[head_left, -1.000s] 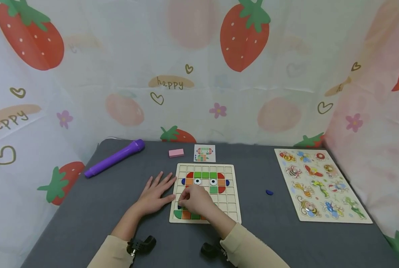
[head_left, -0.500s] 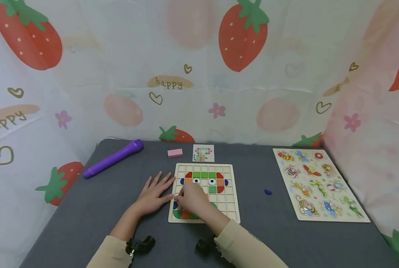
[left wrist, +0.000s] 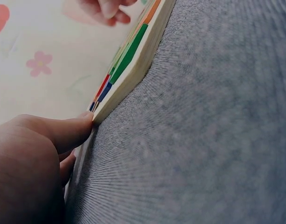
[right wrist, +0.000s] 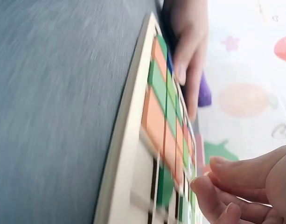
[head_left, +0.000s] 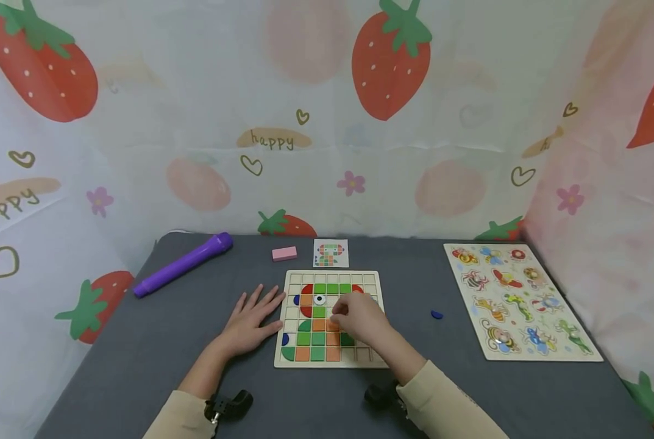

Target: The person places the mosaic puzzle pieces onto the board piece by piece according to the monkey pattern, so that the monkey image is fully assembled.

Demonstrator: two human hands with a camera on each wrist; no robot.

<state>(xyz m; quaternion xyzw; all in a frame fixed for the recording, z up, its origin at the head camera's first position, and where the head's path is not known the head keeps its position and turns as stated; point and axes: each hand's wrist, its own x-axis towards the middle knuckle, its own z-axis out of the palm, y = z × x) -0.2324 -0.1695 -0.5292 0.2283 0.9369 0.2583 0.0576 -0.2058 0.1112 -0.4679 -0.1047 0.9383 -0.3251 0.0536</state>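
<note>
A wooden grid board (head_left: 370, 350) lies on the table, partly filled with red, green, orange and blue tiles and a round eye tile (head_left: 319, 300). My left hand (head_left: 250, 324) lies spread on the cloth at its left side. In the left wrist view, the left thumb (left wrist: 70, 133) touches the board's edge. Over the board's right half hovers my right hand (head_left: 362, 318), covering some tiles. Its fingers are loosely curled, and the right wrist view shows nothing between thumb and forefinger (right wrist: 203, 189). Near the left edge sits a blue half-round tile (head_left: 285, 339).
Right of the board lies a loose blue piece (head_left: 437, 314). A picture card (head_left: 331, 253) and a pink block (head_left: 284, 253) are behind the board. A purple microphone-shaped stick (head_left: 184, 265) lies back left, and a puzzle board with insect pictures (head_left: 524, 302) lies far right.
My right hand has moved right from the board's lower left, uncovering green and orange tiles and the blue half-round tile. The left hand has stayed in place.
</note>
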